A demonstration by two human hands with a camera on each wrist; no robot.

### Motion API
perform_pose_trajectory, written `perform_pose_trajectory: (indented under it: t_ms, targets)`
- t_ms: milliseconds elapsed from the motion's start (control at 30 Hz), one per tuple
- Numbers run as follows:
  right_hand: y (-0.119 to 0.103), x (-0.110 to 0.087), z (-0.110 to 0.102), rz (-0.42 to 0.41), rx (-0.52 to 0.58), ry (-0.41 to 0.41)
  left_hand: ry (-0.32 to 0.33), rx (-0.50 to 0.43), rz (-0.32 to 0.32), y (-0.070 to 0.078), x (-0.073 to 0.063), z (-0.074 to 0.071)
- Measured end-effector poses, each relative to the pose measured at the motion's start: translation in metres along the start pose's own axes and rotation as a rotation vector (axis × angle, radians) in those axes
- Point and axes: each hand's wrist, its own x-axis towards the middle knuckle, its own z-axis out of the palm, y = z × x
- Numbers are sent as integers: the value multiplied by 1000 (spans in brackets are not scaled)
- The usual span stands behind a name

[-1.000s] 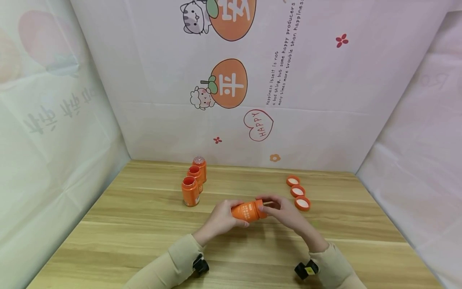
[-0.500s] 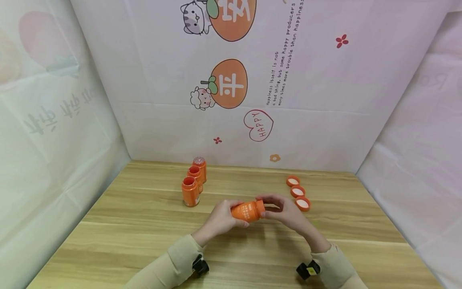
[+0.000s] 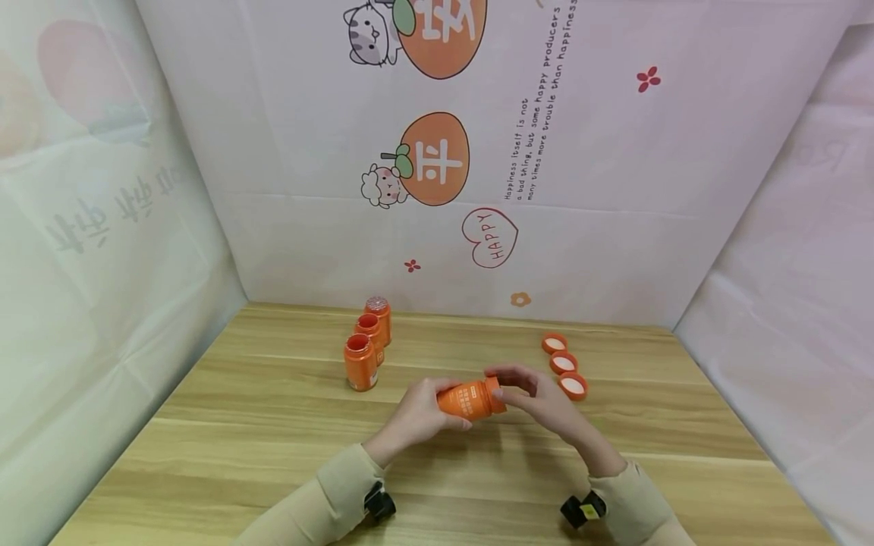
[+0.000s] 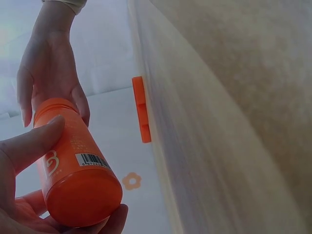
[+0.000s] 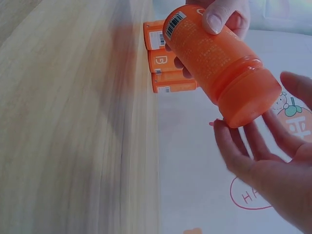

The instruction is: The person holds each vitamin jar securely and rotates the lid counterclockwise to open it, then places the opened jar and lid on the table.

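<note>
My left hand (image 3: 419, 409) grips an orange plastic bottle (image 3: 463, 401) by its body, tilted and held above the table. A barcode and pale print show on its side in both wrist views. An orange cap (image 5: 250, 97) covers its mouth. Around that cap curl the fingers of my right hand (image 3: 539, 398). In the right wrist view their tips meet the cap's rim, while the thumb (image 5: 295, 85) stands a little apart from it. Whether the cap is loose cannot be seen.
Two open orange bottles (image 3: 360, 370) and a third with a silvery top (image 3: 379, 317) stand in a row at the left. Three orange caps (image 3: 572, 386) lie inside-up at the right. A printed white cloth (image 3: 307, 250) rises behind the wooden table (image 3: 273, 425).
The right hand has shifted slightly at the cap, its thumb drawing back toward the rim, then over it again. The left hand and bottle hold nearly still.
</note>
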Motion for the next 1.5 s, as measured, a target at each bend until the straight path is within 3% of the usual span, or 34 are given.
perform_pose_trajectory:
  t_ms: [233, 400, 500, 1133, 1500]
  targets:
    - [0, 5, 0, 94, -38, 4, 6, 24, 9, 1, 1, 0]
    - [0, 5, 1, 212, -102, -13, 10, 40, 21, 1, 0, 0]
    - [0, 5, 1, 232, -124, -25, 12, 43, 24, 1, -1, 0]
    - [-4, 2, -1, 159, -105, -45, 9, 25, -9, -1, 0, -1]
    - [-4, 0, -3, 51, -168, -61, -8, 19, -13, 2, -2, -2]
